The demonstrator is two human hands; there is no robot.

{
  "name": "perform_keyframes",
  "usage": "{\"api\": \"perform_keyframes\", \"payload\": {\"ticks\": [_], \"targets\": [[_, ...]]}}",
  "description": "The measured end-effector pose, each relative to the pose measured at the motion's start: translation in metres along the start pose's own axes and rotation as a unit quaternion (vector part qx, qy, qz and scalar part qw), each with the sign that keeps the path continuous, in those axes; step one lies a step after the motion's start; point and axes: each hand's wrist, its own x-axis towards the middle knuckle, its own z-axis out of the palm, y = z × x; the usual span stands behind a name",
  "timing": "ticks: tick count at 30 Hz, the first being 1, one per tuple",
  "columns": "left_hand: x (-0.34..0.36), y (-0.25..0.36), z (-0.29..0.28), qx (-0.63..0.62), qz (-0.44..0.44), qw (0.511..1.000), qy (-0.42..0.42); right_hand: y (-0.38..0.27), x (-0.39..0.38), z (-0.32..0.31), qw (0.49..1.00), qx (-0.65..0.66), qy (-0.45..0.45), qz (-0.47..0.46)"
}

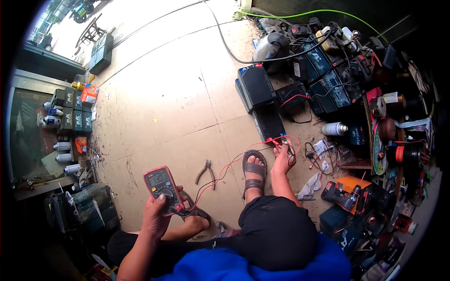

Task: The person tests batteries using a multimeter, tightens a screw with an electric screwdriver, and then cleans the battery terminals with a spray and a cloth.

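Note:
My left hand [154,216] is wrapped around a red-and-grey digital multimeter [158,180], thumb on its front near the dial, its screen lit. My right hand [283,161] pinches the test probes [275,143] at the near end of a black battery [269,122]. The probe tips are close to its red and blue terminals; whether both touch is too small to tell. Red and black leads [224,169] run from the meter across the floor to my right hand. A second black battery [256,85] adjoins the far end of the first one.
Dark-handled pliers [205,174] lie on the tiled floor [159,112] between my feet. To the right are piled batteries [323,70], cables, a spray can [334,129] and a cordless drill [344,196]. Boxed batteries [77,114] and cans line the left. A green hose [318,11] crosses the far right.

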Motion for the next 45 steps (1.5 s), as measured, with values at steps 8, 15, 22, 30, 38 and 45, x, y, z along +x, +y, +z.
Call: {"api": "perform_keyframes", "payload": {"ticks": [8, 15, 22, 30, 38, 45], "targets": [[0.004, -0.008, -0.003, 0.031, 0.025, 0.999, -0.013, -0.034, -0.002, -0.010, 0.998, -0.064, -0.019, -0.014], [0.005, -0.002, 0.008, 0.049, 0.037, 0.998, 0.025, -0.108, 0.087, -0.030, 0.721, -0.366, -0.070, -0.585], [0.012, -0.001, 0.013, 0.045, 0.028, 0.998, 0.037, -0.141, 0.150, 0.032, 0.918, -0.104, -0.116, -0.365], [0.020, -0.001, 0.002, 0.033, 0.010, 0.999, 0.016, -0.110, 0.189, 0.055, 0.933, -0.074, -0.123, -0.330], [0.026, 0.000, 0.003, 0.028, -0.002, 0.999, 0.018, -0.085, 0.220, 0.046, 0.939, -0.058, -0.071, -0.332], [0.029, 0.004, 0.011, 0.021, -0.006, 1.000, 0.022, -0.084, 0.224, 0.047, 0.914, -0.116, -0.064, -0.382]]}}
